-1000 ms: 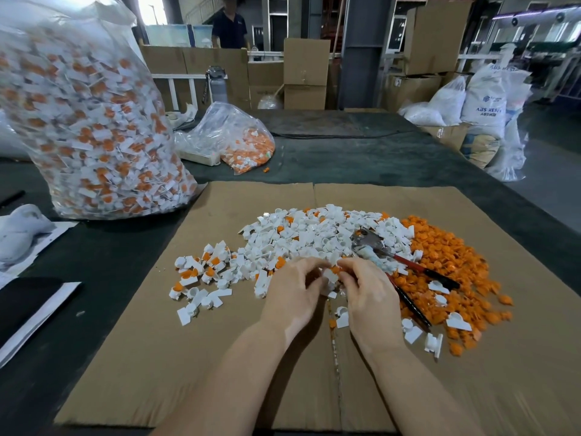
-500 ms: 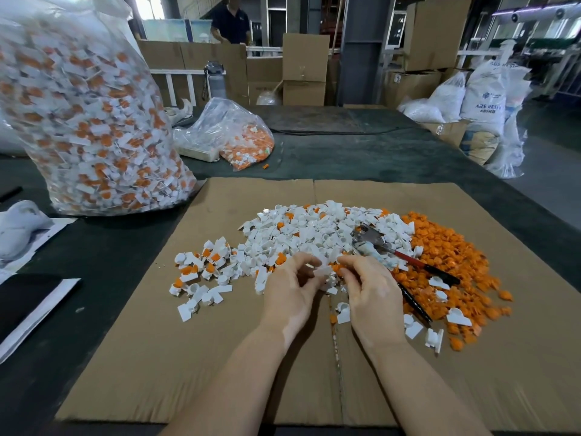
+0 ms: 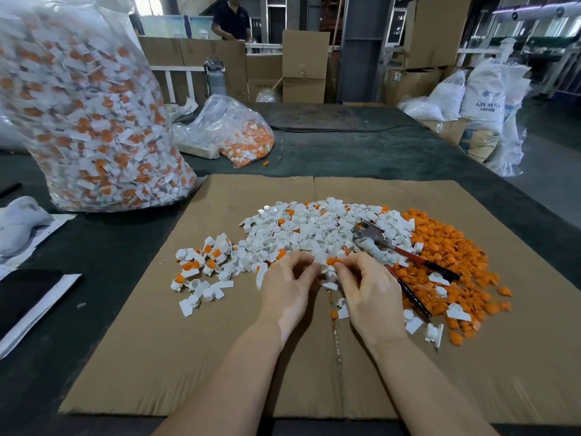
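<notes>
Table (image 3: 361, 152): dark grey-green top, running back to the cartons
Pillar (image 3: 361, 48): grey steel column behind the table's far edge
Cartons (image 3: 303, 64): brown cardboard boxes, stacked along the far side
Railing (image 3: 179, 80): white bars among the cartons at left
Sacks (image 3: 484, 96): white, one with ABS lettering, standing on the floor at right
Floor (image 3: 547, 190): smooth grey concrete
Light: daylight through a bright opening (image 3: 147, 4) at upper left; tube lamps (image 3: 534, 9) at upper right
</notes>
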The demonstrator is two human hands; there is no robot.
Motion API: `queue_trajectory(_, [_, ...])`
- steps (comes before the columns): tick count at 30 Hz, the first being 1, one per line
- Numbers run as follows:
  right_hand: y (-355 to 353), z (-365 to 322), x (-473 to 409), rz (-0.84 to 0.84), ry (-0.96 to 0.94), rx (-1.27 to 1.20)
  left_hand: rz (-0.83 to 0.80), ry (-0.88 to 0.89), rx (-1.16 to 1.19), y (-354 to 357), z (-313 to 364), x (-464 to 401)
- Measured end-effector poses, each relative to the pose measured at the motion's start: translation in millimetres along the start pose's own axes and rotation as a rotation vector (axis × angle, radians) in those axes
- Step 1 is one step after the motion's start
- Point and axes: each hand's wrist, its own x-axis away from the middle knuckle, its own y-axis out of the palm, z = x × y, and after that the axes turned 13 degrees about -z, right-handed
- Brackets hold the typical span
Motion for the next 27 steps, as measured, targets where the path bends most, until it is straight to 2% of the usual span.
queue_trajectory(7, [1.3,-0.7,0.3,-0.065,-0.039,0.101,-0.055,0.000,0.105,0.5,0.1,0.7])
queue_trajectory(11, [2.5,1.0,0.2,-0.059,-0.012,0.128,-0.117,0.029,0.019,0.4,0.2,1.7])
queue_trajectory(16, [4.3,2.0,0.5,-0.058,-0.011,0.141,-0.182,0.055,0.018,1.6,2.2,6.2])
queue_trajectory(22, [2.0,3.1,0.5,-0.103,-0.008,0.004,-0.156,0.030,0.155,0.6,3.0,4.7])
queue_trajectory(27, [-0.9,0.2,-0.3,-0.070,-0.030,-0.081,-0.137,0.023,0.295,-0.6,0.5,4.0])
